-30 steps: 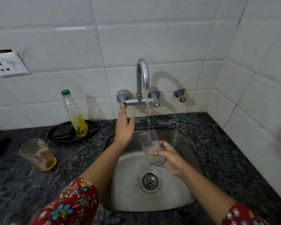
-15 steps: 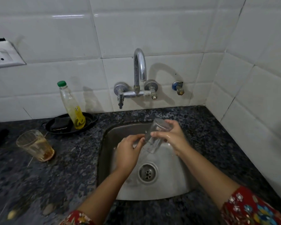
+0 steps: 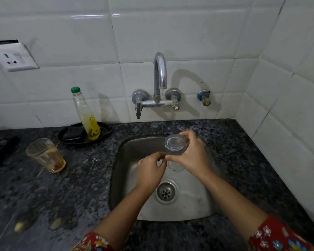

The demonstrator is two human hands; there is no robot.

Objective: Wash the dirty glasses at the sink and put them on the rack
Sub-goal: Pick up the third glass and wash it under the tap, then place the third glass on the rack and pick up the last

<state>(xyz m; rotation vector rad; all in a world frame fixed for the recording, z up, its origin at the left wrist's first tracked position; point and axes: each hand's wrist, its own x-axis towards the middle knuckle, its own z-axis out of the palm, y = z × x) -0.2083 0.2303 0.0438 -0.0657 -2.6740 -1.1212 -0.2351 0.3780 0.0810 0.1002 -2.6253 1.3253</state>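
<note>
1. Behind and to the right of the worktop, a white tiled wall (image 3: 170,24) fills the upper frame.
2. Dark speckled counter (image 3: 62,187) spans the lower frame.
3. Steel sink (image 3: 188,205) is set into the counter at centre.
4. 2 forearms in red floral sleeves (image 3: 279,236) reach over the sink from the lower edge.
5. Tap (image 3: 159,69) is mounted on the wall above the sink. Its spout curves forward, and 1 lever hangs down at its left end.
6. Right hand (image 3: 190,156) is over the basin, with fingers and thumb wrapped round the clear glass.
7. Left hand (image 3: 149,171) is just left of the right hand. Its fingers are curled, with the tips at the glass's left side beside the right thumb. Whether they pinch the glass cannot be told.
8. Black dish (image 3: 105,129) sits on the counter against the wall, left of the sink. It holds a dark scrubber (image 3: 73,133).
9. Bottle (image 3: 86,115) has a green cap and yellow liquid in its lower part. It stands in the dish.
10. Dirty glass (image 3: 46,155) stands upright on the counter, well left of the sink and near the dish, with amber residue at the bottom.
11. Clear glass (image 3: 174,144) is upside down with its base up, held above the sink's rear half.
12. White socket (image 3: 14,58) is on the wall at upper left.
13. Drain (image 3: 166,192) is in the sink floor, below the hands in the frame.
14. Valve (image 3: 204,98) is on the wall, right of the tap.
</note>
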